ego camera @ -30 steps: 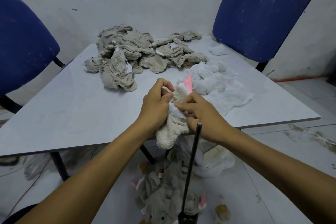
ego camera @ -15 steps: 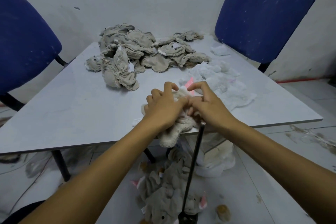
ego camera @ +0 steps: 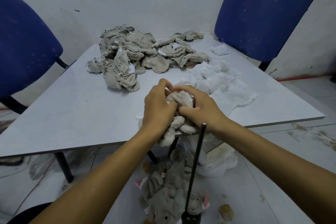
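Both hands — left hand (ego camera: pixel 157 107) and right hand (ego camera: pixel 199 107) — are gripping a cream fuzzy plush toy skin (ego camera: pixel 179 112) between them at the near edge of the grey surface (ego camera: pixel 76 107), fingers curled into its fabric.

Behind the left grip (ego camera: pixel 158 107) fabric skins (ego camera: pixel 138 54) are heaped on the desk (ego camera: pixel 72 107); stuffing (ego camera: pixel 223 82) is spread beyond the right grip (ego camera: pixel 203 109).

Fuzzy cream plush toy (ego camera: pixel 180 99), matt table (ego camera: pixel 72 107)
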The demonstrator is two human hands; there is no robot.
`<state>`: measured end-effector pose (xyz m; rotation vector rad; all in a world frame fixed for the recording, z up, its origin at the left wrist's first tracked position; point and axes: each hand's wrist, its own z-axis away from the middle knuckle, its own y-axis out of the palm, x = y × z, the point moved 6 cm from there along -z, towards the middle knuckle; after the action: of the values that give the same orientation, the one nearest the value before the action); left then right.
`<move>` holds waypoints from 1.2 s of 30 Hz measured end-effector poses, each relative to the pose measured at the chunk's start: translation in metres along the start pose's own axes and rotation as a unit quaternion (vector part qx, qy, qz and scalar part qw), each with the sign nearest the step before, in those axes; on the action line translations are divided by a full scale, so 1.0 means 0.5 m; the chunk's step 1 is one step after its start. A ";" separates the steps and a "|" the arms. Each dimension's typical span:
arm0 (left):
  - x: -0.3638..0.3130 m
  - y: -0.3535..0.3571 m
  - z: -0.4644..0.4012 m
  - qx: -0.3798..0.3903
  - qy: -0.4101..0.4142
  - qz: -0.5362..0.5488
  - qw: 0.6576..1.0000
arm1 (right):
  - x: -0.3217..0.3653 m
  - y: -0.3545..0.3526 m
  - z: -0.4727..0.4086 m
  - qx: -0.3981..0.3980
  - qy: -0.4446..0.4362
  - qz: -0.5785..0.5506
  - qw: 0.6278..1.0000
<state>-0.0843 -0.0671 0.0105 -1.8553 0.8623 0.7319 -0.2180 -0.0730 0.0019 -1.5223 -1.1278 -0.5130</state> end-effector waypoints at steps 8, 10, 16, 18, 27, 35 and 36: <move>0.010 0.029 -0.005 0.223 -0.030 -0.116 0.967 | -0.017 -0.012 0.011 -0.026 -0.002 -0.110 0.994; 0.012 0.017 -0.001 0.178 -0.016 -0.102 0.979 | -0.005 -0.007 0.015 -0.006 -0.024 -0.109 0.994; -0.001 0.023 -0.012 0.096 0.036 -0.107 0.989 | -0.018 -0.009 0.006 -0.050 0.009 -0.084 0.995; 0.007 0.044 -0.016 0.240 0.000 -0.037 0.970 | -0.030 -0.018 0.008 -0.083 0.025 -0.068 0.994; 0.003 -0.002 -0.007 0.018 0.098 -0.098 0.990 | 0.007 0.003 0.014 -0.012 -0.056 -0.098 0.994; 0.024 0.018 -0.020 0.275 0.038 0.044 0.960 | -0.023 -0.020 0.009 -0.051 0.056 -0.250 0.965; 0.025 0.008 -0.019 0.231 0.072 0.002 0.970 | -0.020 -0.019 0.008 -0.047 0.058 -0.265 0.961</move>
<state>-0.0790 -0.0802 0.0024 -1.4983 1.0294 0.3583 -0.2318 -0.0739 -0.0027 -1.2405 -1.4364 -1.0176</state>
